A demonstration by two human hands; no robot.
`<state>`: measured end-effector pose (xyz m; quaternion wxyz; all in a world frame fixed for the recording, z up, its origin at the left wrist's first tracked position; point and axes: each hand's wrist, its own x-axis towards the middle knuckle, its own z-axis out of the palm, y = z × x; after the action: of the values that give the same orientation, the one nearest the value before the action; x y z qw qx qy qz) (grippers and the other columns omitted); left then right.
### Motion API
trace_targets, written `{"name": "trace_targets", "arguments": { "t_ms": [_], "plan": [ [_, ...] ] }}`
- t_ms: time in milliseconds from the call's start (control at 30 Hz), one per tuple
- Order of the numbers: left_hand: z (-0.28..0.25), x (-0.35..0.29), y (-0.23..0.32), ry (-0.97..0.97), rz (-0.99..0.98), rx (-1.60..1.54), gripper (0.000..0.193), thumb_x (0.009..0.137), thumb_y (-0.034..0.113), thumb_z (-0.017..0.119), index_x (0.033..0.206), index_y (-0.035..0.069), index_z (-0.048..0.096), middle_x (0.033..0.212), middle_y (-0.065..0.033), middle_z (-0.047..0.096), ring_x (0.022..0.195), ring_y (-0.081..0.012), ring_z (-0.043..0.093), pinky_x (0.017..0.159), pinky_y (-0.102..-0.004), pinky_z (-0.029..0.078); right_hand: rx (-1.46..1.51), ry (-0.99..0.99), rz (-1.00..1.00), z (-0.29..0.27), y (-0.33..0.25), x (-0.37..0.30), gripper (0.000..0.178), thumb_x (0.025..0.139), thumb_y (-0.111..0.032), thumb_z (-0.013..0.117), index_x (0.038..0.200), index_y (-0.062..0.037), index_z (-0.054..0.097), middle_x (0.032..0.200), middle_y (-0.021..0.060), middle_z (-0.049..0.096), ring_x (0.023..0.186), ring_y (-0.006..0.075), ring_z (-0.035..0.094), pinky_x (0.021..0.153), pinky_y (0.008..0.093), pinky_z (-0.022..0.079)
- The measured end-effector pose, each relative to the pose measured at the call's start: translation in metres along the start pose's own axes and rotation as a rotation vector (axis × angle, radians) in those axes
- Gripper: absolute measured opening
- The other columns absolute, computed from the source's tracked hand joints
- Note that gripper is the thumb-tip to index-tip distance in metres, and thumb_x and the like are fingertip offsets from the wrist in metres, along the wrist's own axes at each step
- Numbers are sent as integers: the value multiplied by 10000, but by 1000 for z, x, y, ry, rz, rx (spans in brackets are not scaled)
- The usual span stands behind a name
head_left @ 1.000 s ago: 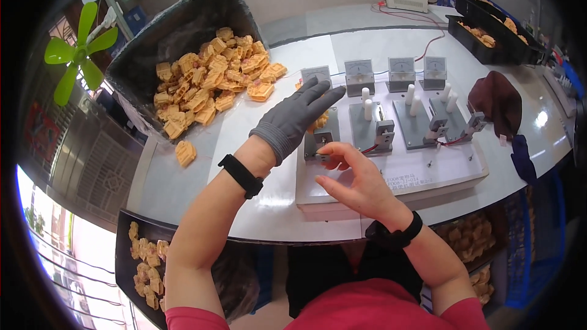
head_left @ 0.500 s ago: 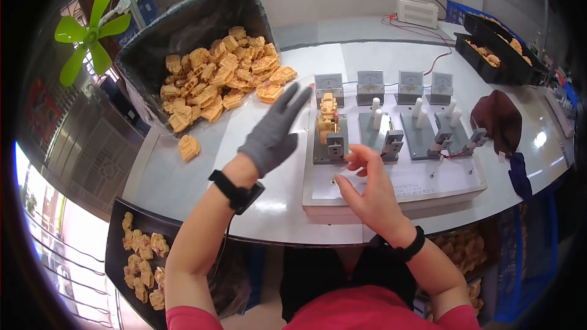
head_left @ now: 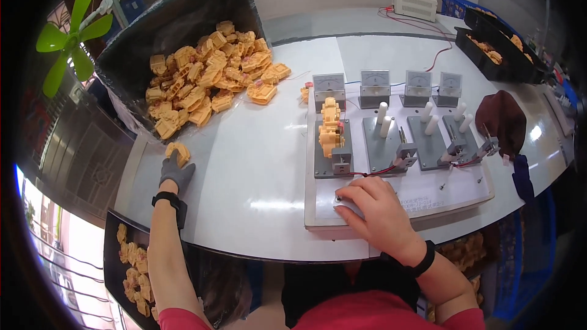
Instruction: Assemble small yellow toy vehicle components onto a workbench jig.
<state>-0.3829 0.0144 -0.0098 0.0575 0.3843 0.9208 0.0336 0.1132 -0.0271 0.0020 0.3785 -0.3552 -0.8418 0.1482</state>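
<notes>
At the table's left side, my left hand [head_left: 176, 176] in a grey glove closes its fingers on a yellow plastic part [head_left: 178, 153] lying apart from the pile. My bare right hand [head_left: 382, 217] is at the front of the white test board [head_left: 318, 217], thumb and forefinger pinched round a small metal toggle switch [head_left: 338, 198]. Another yellow part [head_left: 331, 128] sits upright on the leftmost grey fixture [head_left: 348, 168], behind my right hand. The other fixtures [head_left: 382, 159] carry bare white pegs [head_left: 384, 119], and analog meters [head_left: 375, 82] stand behind them.
A large black-lined bin [head_left: 177, 18] spills yellow parts onto the table at the back left. Trays [head_left: 483, 64] stand at the far right, near a pale power supply box [head_left: 415, 5]. A dark red cloth [head_left: 500, 122] lies right of the board. A green fan [head_left: 71, 41] stands far left.
My left hand has moved from beside the leftmost fixture down and left onto the loose yellow part. My right hand has dropped from the fixture's front to the toggle switch.
</notes>
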Motion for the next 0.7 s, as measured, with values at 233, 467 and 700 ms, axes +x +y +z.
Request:
{"name": "trace_targets", "arguments": {
  "t_ms": [233, 467, 700],
  "plan": [
    [-15, -22, 26, -18, 311, -21, 827, 684, 439, 804, 1358, 106, 458, 1310, -225, 442, 1212, -400, 500, 1039, -397, 439, -17, -10, 21, -1, -2, 1, 226, 830, -149, 708, 1030, -71, 636, 996, 77, 584, 973, 273, 560, 867, 374, 447],
    [2, -50, 37, 1, 440, 85, 600, 713, 329, 778, 1233, 119, 567, 1342, -211, 461, 1251, -386, 450, 1066, -432, 397, 21, 6, 4, 2, -2, 0, 237, 820, -148, 709, 1034, -68, 645, 1019, 79, 604, 991, 284, 568, 888, 385, 448],
    [5, -84, 23, 126, 392, 21, 400, 740, 42, 645, 1117, 162, 584, 1226, -189, 494, 1137, -377, 516, 991, -424, 450, 32, 26, 38, 0, 0, -5, 252, 809, -129, 706, 1047, -69, 650, 1041, 82, 610, 989, 293, 573, 875, 392, 460]
  ]
}}
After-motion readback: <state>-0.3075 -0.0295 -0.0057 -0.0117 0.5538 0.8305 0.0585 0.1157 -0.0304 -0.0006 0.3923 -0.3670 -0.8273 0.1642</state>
